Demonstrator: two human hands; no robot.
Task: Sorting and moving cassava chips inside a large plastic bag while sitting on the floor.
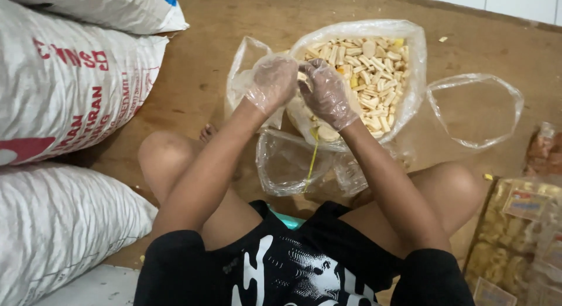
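Bare brown floor (234, 25), scuffed and crumb-flecked, with pale wall tiles along the far right edge. At left, stacked white woven sacks (64, 89) bearing red print. Just left of centre, a crumpled clear plastic bag (243, 77), contents not discernible. Centre, a large clear bag (374, 77), mouth rolled open, heaped with pale stick-shaped and round snack pieces, a few yellow ones among them. Below it, nearer the knees, a small clear bag (287, 162), lying slack, a thin yellow tie (313, 156) dangling across it. Right of the large bag, an empty clear bag (477, 110) with mouth gaping. At far right edge, sealed packets of fried snacks (515, 230). Both forearms stretched forward between bent bare knees, both in thin clear plastic gloves, meeting at the near rim of the large bag. Left hand (272, 80) curled in a loose fist, grip closed, held thing hidden. Right hand (328, 95) fingers bent inward toward the left, pinching something small; what exactly, impossible to tell.
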